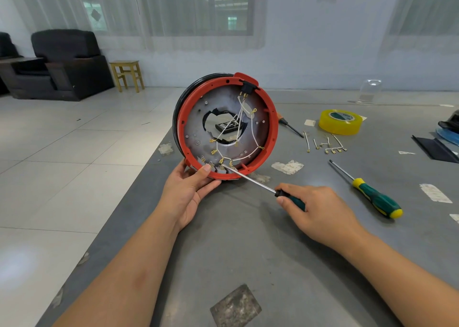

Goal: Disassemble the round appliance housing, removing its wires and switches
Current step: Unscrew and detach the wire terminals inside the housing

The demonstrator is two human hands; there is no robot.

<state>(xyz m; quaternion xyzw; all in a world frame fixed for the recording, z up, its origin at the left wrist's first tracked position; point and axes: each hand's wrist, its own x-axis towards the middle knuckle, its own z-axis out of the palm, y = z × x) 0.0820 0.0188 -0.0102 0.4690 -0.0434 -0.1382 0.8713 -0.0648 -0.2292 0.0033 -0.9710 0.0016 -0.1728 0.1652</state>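
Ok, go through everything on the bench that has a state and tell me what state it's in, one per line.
round housing: tipped on edge, open side facing the camera, wires still attached inside
left hand: gripping the housing's lower rim
right hand: holding a screwdriver
held screwdriver: tip at a connector near the lower rim
second screwdriver: lying loose on the table
tape roll: lying flat
removed wires: loose on the table

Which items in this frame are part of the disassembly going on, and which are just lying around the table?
In use:
round housing, steadied on edge by the left hand
screwdriver in the right hand, tip at the wire terminals
removed wires

Lying about:
spare screwdriver
yellow tape roll
small orange-handled tool
clear plastic cover
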